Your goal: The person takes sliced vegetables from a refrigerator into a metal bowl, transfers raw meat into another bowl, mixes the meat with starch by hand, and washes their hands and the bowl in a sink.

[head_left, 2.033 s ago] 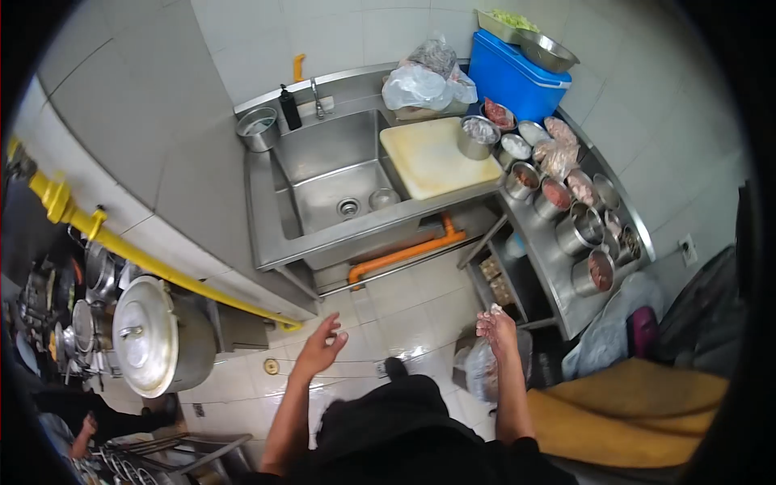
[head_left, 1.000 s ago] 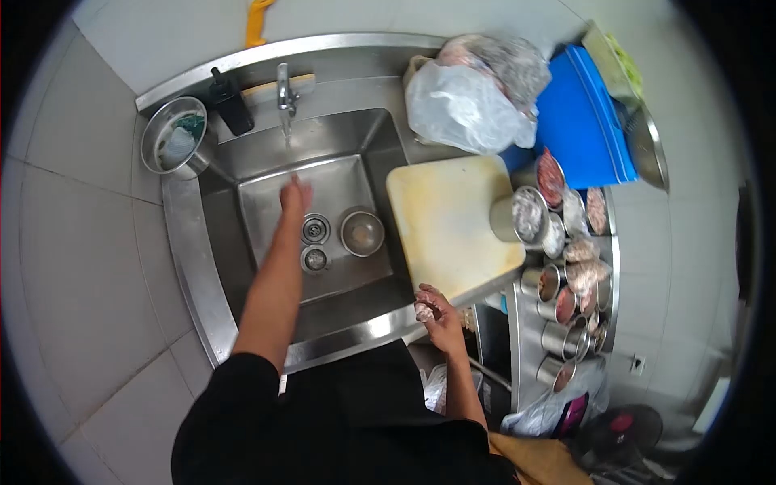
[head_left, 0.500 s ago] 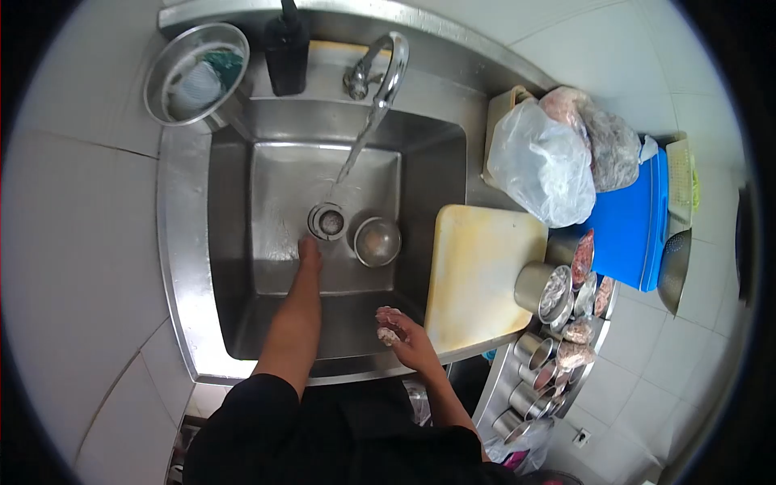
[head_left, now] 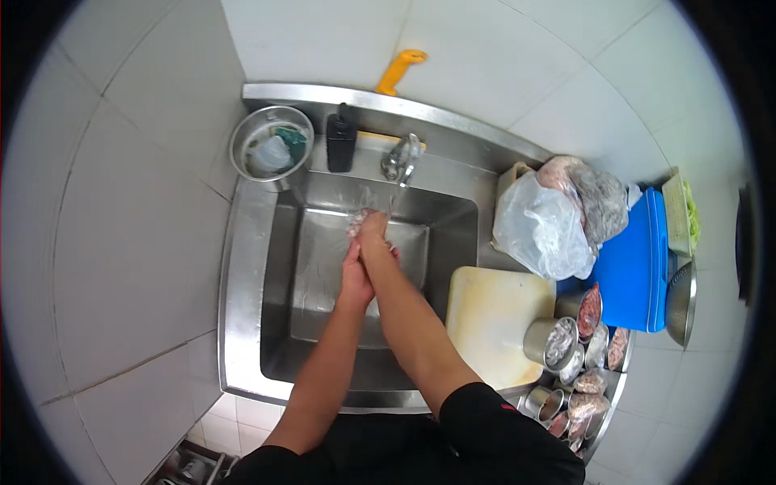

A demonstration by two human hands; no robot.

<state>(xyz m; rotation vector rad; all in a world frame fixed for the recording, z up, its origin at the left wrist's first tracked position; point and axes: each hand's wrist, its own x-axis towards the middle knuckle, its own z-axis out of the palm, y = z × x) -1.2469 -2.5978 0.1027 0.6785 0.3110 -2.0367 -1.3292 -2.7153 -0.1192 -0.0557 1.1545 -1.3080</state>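
Water runs from the faucet (head_left: 402,158) into the steel sink (head_left: 323,283). Under the stream, my right hand (head_left: 373,230) is held over the basin with pale residue or foam at its fingers. My left hand (head_left: 356,275) is wrapped round my right hand near the wrist, touching it from below and the left. The right fingers are partly hidden by splashing water. A black soap bottle (head_left: 341,143) stands upright behind the basin, left of the faucet.
A steel pot (head_left: 272,145) with sponges stands at the back left. Right of the sink lie a cutting board (head_left: 493,323) with a metal container (head_left: 551,343) on it, plastic bags (head_left: 546,226), a blue cooler (head_left: 634,267) and several containers of meat. An orange handle (head_left: 400,71) is on the wall.
Both hands have come together under the running water. My right hand moved left and away from me into the basin, and my left hand moved to meet it.
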